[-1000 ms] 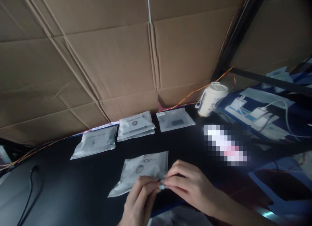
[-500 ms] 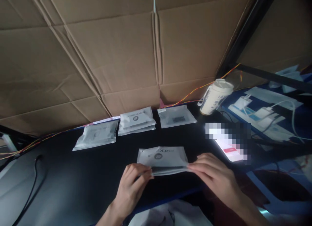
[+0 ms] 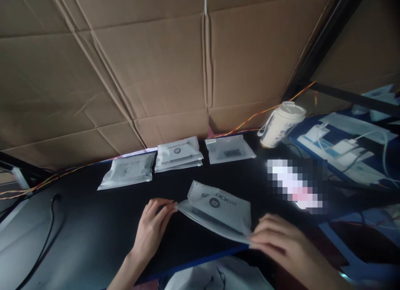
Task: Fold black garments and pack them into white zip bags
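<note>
A frosted zip bag [image 3: 223, 208] with dark printed lettering and a round logo is stretched between my hands, tilted with its right end lower. My left hand [image 3: 154, 223] pinches its left corner between thumb and fingers. At the opposite corner, my right hand [image 3: 283, 240] grips the bag's lower edge. Whatever lies inside this bag cannot be made out. Behind it, similar bags rest in a row: a bag at left [image 3: 126, 171], a small stack in the middle [image 3: 178, 154], and a bag with a dark item inside [image 3: 229, 149] at right.
The black table [image 3: 103, 227] has a blue front edge. A pale lidded cup [image 3: 283, 125] stands at the back right, near a blurred-out phone [image 3: 293, 186]. White chargers and cables [image 3: 345, 150] lie further right. A black cable [image 3: 46, 236] runs along the left, and cardboard [image 3: 162, 65] walls the back.
The held bag has swung from nearly level to tilted. Its left corner moved left and up with my left hand, while its right corner dropped with my right hand. The view shifted slightly.
</note>
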